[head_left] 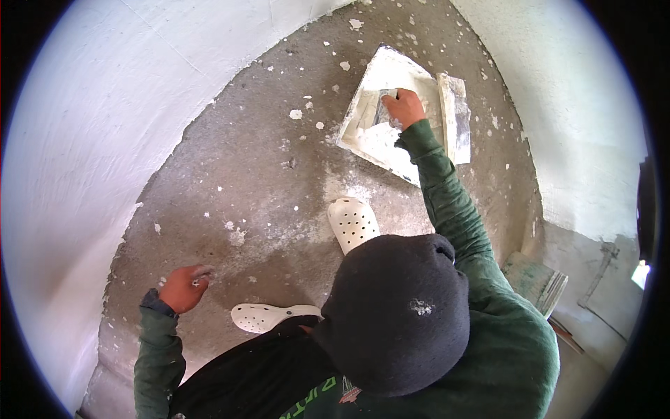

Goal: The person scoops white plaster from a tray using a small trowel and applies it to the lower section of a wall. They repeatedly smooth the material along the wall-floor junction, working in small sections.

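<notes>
Toward the back right, my right hand (407, 107) closes round a flat plastering blade (382, 112), whose grip is mostly hidden by the fingers. The blade rests inside a shallow white tray (351, 136) smeared with wet plaster. Along the tray's right side lies a long plaster-coated board (457, 122) with a grey face. Far from the tray, at the lower left, my left hand (184, 288) hangs above the floor, its fingers curled and dusted white, with nothing visible in them.
White walls (105, 140) curve round both sides of the plaster-spotted concrete floor (258, 167). My perforated white clogs (352, 222) stand near the middle. A dark rounded cloth form (398, 314) covers the lower middle. Stacked greenish boards (530, 279) sit by the right wall.
</notes>
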`<control>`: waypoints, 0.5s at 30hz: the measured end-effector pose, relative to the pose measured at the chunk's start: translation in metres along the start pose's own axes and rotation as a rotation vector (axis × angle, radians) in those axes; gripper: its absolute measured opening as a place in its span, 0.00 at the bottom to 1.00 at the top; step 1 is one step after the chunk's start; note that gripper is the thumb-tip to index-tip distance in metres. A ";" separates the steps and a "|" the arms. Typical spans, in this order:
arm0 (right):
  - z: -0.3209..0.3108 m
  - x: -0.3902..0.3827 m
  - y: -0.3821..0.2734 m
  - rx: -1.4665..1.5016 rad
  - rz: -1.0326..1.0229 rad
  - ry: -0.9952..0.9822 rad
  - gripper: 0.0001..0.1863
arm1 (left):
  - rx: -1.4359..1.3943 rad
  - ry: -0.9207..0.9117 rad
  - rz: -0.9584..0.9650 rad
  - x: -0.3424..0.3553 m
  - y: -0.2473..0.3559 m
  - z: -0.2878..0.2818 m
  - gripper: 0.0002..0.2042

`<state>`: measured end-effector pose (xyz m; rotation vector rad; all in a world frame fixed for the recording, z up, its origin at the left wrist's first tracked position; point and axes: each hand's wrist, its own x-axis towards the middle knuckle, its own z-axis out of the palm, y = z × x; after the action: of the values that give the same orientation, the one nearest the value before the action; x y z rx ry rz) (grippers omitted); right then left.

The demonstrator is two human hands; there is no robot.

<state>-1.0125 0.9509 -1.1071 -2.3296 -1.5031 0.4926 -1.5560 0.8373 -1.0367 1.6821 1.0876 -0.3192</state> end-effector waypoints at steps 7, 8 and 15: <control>0.010 0.002 -0.016 0.267 0.139 -0.191 0.18 | -0.020 -0.034 -0.037 -0.007 0.003 -0.003 0.12; 0.011 0.000 -0.005 0.268 0.137 -0.192 0.18 | -0.010 -0.026 -0.026 -0.009 0.001 -0.003 0.12; 0.010 -0.026 0.005 0.892 0.691 -0.271 0.11 | 0.009 -0.001 -0.041 -0.017 -0.014 0.003 0.13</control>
<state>-1.0228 0.9256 -1.1151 -1.9741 -0.3155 1.3525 -1.5749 0.8266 -1.0354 1.6691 1.1233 -0.3517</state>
